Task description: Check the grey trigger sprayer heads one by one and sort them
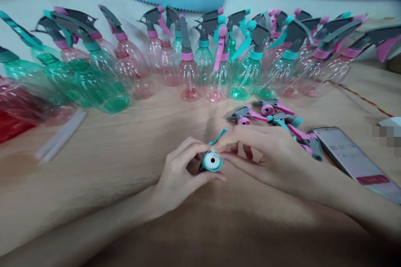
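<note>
Low in the middle of the view, my left hand (180, 175) is closed around a teal and grey trigger spray head (213, 162). Its round collar faces me and shows a white disc with a dark hole in the centre. My right hand (263, 150) is at the collar's upper right edge, thumb and forefinger pinched on a small whitish piece whose kind I cannot make out. A teal trigger (221, 134) sticks up behind the fingers. Most of the grey body is hidden by my left hand.
Several loose spray heads (282, 117) lie beyond my right hand, with a phone (354, 158) beside them. Pink and green spray bottles (246, 77) line the back. Uncapped green bottles (100, 87), white tubes (62, 135) and something red (14, 127) are on the left.
</note>
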### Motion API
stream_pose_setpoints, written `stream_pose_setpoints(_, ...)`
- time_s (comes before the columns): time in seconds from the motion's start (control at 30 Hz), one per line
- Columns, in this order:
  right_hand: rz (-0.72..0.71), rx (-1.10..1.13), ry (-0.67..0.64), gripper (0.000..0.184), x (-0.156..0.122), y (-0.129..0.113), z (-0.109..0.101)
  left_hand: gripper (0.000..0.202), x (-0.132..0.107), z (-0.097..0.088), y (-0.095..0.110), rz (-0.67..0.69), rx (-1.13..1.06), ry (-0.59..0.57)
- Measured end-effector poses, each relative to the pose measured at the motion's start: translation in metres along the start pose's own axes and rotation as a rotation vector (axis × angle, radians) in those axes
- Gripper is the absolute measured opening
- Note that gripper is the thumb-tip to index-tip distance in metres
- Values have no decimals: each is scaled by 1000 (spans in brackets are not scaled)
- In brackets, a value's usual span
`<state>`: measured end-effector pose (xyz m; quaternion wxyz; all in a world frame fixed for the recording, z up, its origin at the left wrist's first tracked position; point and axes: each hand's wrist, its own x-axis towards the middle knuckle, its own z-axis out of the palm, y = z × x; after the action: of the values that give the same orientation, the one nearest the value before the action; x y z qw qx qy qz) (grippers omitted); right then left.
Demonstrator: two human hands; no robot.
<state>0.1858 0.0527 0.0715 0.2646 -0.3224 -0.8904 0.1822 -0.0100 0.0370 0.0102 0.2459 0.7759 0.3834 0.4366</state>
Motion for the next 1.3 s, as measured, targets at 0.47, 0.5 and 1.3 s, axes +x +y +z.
stream_pose_setpoints(0.47, 93, -32, -133, 33, -1, -1, 3, 32, -1, -1, 1, -3, 3, -7)
stream_pose_setpoints(0.5, 95, -31, -127, 34, -1, -1, 3, 32, -1, -1, 1, -3, 2, -7)
stream_pose_setpoints(1.3, 58, -161, -83, 34, -3, -7, 12, 24, -3, -1, -1, 48, 24, -58)
